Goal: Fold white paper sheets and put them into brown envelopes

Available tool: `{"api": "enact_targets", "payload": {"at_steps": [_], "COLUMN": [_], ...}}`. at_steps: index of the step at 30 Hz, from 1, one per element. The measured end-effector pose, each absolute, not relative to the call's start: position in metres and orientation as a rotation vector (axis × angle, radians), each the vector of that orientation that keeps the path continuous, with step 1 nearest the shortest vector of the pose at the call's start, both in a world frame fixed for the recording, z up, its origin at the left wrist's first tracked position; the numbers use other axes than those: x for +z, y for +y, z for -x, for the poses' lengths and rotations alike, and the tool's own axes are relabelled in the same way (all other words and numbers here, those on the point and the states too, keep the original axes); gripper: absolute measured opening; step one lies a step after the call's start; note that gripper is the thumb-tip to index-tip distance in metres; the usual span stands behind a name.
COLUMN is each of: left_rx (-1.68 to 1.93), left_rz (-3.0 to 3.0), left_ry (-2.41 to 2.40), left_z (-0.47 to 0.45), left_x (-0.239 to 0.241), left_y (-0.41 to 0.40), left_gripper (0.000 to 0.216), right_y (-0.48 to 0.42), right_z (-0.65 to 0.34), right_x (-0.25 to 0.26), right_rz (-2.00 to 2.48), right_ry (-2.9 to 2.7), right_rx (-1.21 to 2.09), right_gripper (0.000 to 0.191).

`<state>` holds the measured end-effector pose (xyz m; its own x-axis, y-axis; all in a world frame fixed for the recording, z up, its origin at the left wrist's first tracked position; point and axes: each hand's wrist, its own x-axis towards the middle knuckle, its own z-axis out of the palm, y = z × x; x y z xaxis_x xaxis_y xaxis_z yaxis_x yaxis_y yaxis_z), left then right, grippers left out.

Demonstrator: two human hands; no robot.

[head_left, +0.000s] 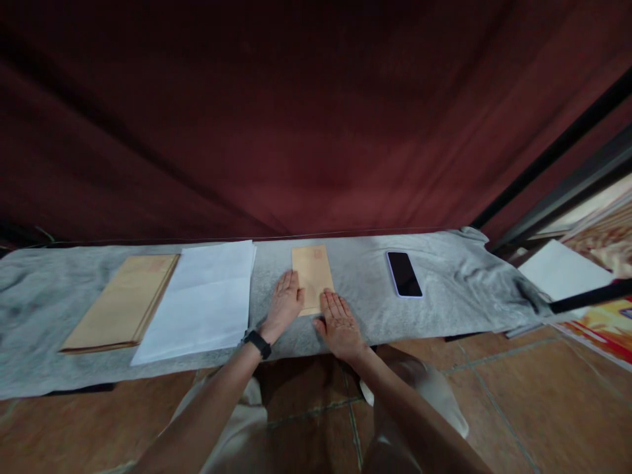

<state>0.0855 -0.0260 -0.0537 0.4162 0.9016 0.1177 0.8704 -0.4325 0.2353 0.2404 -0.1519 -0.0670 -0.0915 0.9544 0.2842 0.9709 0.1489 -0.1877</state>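
The small brown paper envelope lies flat near the middle of the frame, with its top edge pointing up and a little red print in its top right corner. The left hand rests palm down at its left edge. Its fingers are straight and close together, and its thumb lies on the paper. The right hand is palm down too, at the envelope's lower right corner. Its fingers are straight with thin gaps between them, the tips touch the paper, and the thumb sticks out to the left, just below the envelope. Neither hand is pinching anything. A black watch goes around the left wrist.

Under it all is a long counter with a soft, fuzzy gray cloth that has wrinkles on the right side. Left of the middle lies a pile of smooth white paper. Just beside it, further left, is a stack of big brown envelopes. Right of the middle lies a phone with a shiny black screen and a pale purple edge. A dark red curtain with soft folds fills the top, and brown square tiles show at the bottom.
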Motion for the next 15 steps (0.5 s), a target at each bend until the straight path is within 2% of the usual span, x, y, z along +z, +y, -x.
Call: {"api": "enact_targets", "payload": {"at_steps": [5,10,15], "left_rx": [0.591,0.452,0.346], "left_rz": [-2.561,-2.706,-2.784], "left_ry": [1.473,1.213,1.145], "left_z": [-0.087,-0.095,-0.079], "left_x": [-0.062,-0.065,-0.067], "left_y": [-0.07,-0.111,-0.105], "left_gripper": [0.059,0.064,0.064], "right_y": [-0.153,-0.156,-0.153], "right_z": [-0.237,-0.237,-0.236], "right_x": [-0.071,-0.074,-0.075], "right_rz": [1.896,1.871,1.884], "right_ry": [-2.05,-2.126,-2.07], "right_rx": [-0.161,-0.206,-0.198], "right_gripper": [0.062,0.065,0.063]}}
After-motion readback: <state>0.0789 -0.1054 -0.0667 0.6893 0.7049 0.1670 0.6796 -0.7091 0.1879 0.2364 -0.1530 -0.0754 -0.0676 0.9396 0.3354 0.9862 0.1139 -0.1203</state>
